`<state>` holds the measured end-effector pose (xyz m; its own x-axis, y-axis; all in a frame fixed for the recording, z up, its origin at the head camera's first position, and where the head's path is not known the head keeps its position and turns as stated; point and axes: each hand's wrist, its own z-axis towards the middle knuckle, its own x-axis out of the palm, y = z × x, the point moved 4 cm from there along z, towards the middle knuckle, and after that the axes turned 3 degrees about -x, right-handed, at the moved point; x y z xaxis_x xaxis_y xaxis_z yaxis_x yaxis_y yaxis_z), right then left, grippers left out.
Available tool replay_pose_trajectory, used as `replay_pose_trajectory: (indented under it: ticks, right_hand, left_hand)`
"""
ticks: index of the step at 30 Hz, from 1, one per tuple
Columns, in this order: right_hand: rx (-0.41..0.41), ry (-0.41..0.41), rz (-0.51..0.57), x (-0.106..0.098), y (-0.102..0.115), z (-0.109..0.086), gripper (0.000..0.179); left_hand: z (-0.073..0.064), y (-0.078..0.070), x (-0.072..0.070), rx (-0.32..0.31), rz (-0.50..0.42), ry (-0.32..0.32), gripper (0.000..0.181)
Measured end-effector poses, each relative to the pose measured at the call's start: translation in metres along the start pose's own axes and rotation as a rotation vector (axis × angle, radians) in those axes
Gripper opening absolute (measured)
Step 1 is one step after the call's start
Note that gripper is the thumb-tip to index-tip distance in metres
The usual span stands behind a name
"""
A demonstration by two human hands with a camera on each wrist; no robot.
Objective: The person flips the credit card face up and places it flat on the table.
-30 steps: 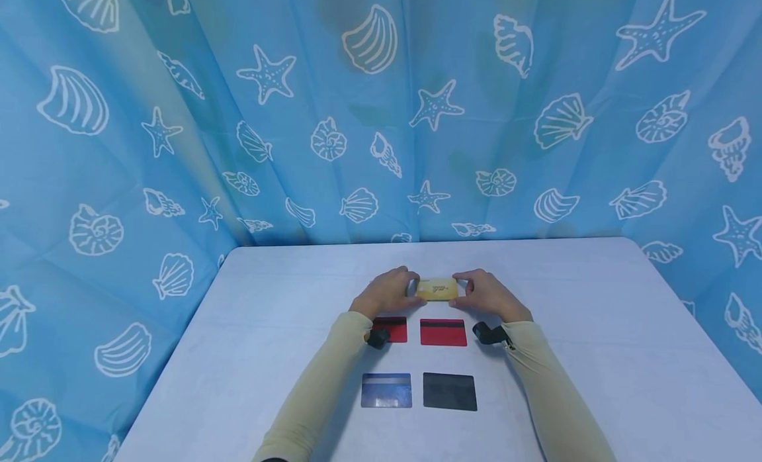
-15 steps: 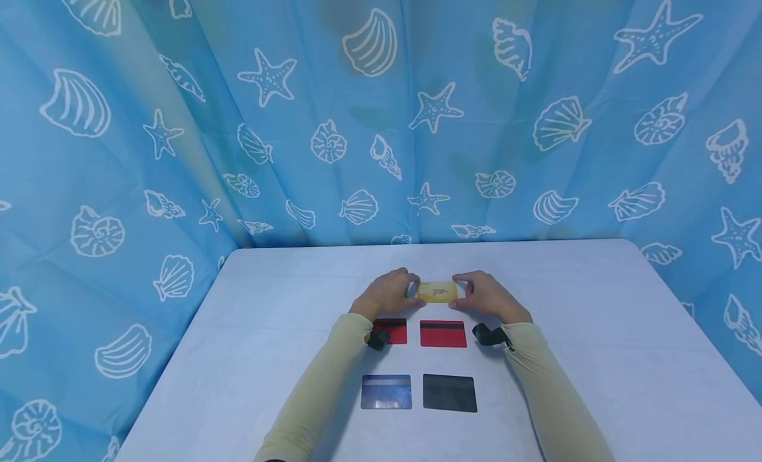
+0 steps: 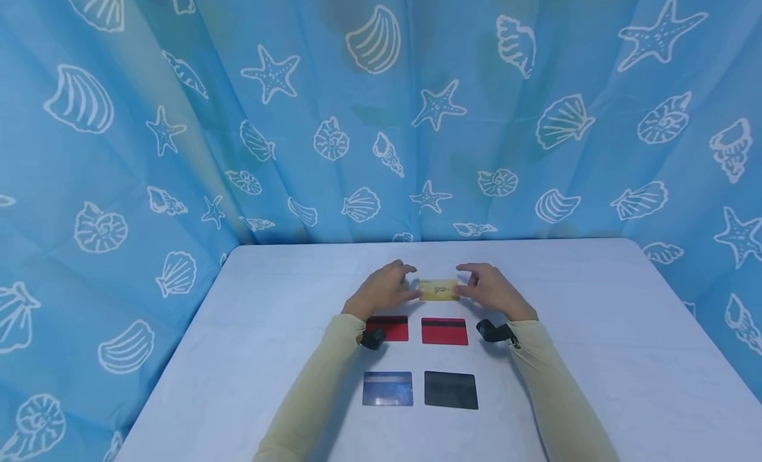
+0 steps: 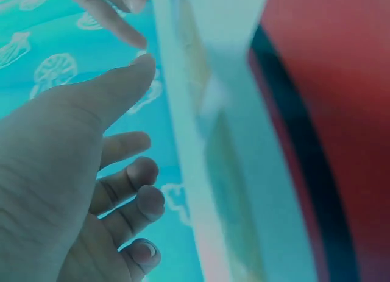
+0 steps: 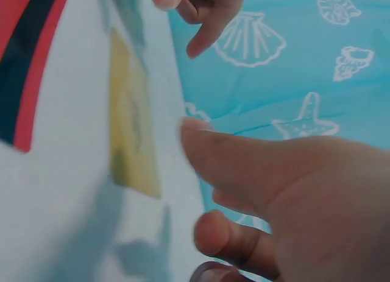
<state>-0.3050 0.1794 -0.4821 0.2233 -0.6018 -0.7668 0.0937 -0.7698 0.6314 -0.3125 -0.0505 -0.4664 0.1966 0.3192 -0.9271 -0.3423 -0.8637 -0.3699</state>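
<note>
A yellow card (image 3: 437,290) lies flat near the table's far edge, between both hands. My left hand (image 3: 381,290) hovers at its left side, thumb and fingers parted and holding nothing. At the card's right end is my right hand (image 3: 491,291), its thumb apart from the fingers. The right wrist view shows the yellow card (image 5: 134,120) on the cloth, clear of the right thumb. A greenish card-like strip (image 4: 228,190) shows beneath the left hand in the left wrist view; it is blurred, and the hand mostly hides it from the head view.
Two red cards with dark stripes, a left one (image 3: 393,328) partly behind the wrist camera and a right one (image 3: 444,331), lie nearer. Closer still are a blue card (image 3: 387,389) and a black card (image 3: 450,390). A blue shell-print curtain (image 3: 381,118) hangs behind the white table (image 3: 268,336).
Both hands have let go of the yellow card's ends. Their fingers have lifted and spread, and the hands have drawn slightly outward. The card stays in place.
</note>
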Motion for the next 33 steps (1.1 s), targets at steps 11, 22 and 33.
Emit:
replay_pose_trajectory:
  ticks: [11, 22, 33]
  right_hand:
    - [-0.141, -0.187, 0.026, -0.018, 0.041, -0.021, 0.050]
    - [-0.311, -0.259, 0.030, -0.022, 0.085, -0.044, 0.042]
    - [-0.301, -0.185, 0.012, 0.005, 0.108, -0.049, 0.042]
  left_hand:
    - [-0.025, 0.014, -0.027, 0.022, -0.132, -0.095, 0.058]
    - [-0.049, 0.025, -0.039, -0.002, -0.171, -0.081, 0.058]
    - [-0.067, 0.044, -0.042, -0.041, -0.116, -0.101, 0.055]
